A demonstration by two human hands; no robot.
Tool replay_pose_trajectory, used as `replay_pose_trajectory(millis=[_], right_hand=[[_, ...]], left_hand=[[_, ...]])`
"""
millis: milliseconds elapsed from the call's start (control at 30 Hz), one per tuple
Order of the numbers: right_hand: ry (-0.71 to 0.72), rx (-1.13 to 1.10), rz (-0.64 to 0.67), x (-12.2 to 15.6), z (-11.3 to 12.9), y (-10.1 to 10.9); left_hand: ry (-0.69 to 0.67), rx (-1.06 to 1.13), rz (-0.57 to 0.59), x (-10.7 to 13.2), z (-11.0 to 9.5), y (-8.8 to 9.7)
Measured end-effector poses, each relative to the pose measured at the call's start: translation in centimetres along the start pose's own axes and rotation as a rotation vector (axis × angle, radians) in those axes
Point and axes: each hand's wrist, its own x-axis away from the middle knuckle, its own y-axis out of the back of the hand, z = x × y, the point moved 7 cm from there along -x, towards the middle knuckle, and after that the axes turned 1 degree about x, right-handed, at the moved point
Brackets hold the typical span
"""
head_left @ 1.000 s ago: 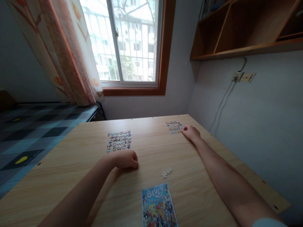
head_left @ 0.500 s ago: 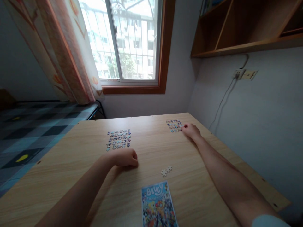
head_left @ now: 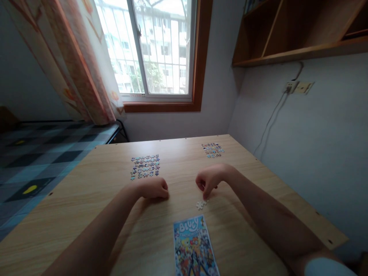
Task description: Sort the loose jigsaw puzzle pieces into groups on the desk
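Note:
My left hand (head_left: 153, 188) rests on the table as a closed fist. Its palm is hidden, so whatever it may hold is out of sight. Just beyond it, small colourful jigsaw pieces (head_left: 145, 166) lie in several loose rows. My right hand (head_left: 211, 179) reaches down with curled fingers, and a fingertip meets one of the pale, face-down puzzle pieces (head_left: 200, 205). That piece is partly covered by the finger. Nearer to me lies a picture sheet (head_left: 194, 245) with "Bluey" lettering and many cartoon figures. A second group of picture-side-up pieces (head_left: 212, 150) sits at the far right.
The wooden table (head_left: 178, 153) reaches towards a window (head_left: 166, 57). On the left stand a curtain (head_left: 77, 69) and a checked bed (head_left: 57, 153). A shelf (head_left: 287, 57) hangs at the right above a socket (head_left: 303, 87) with a plugged-in cord.
My right hand has come back from the far right group of pieces to the pale pieces near the middle. The left fist has hardly moved.

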Motion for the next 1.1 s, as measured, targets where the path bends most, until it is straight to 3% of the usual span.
replay_pose_trajectory(millis=[100, 233, 500, 767, 933, 1000, 1100], right_hand=[[-0.042, 0.113, 0.032, -0.7, 1.5, -1.4], [-0.058, 0.189, -0.019, -1.1, 1.6, -1.5], [-0.312, 0.255, -0.196, 0.0, -2.1, 1.4], [-0.274, 0.234, -0.179, 0.1, -2.9, 1.9], [-0.192, -0.039, -0.166, 0.2, -5.3, 2.6], [-0.183, -0.134, -0.308, 1.0, -7.6, 4.3], [-0.38, -0.111, -0.702, 3.6, -12.8, 7.3]], left_hand=[[0.011, 0.003, 0.003, -0.1, 0.2, -0.1], [0.021, 0.002, -0.004, -0.2, 0.4, -0.1], [0.008, 0.006, -0.014, -0.2, 0.4, 0.0], [0.025, 0.047, -0.006, 0.1, 0.2, 0.0], [0.027, 0.041, -0.014, 0.1, 0.4, 0.1], [0.025, 0.032, -0.02, 0.0, 0.4, 0.1], [0.034, 0.029, -0.013, -0.1, 0.5, 0.0]])
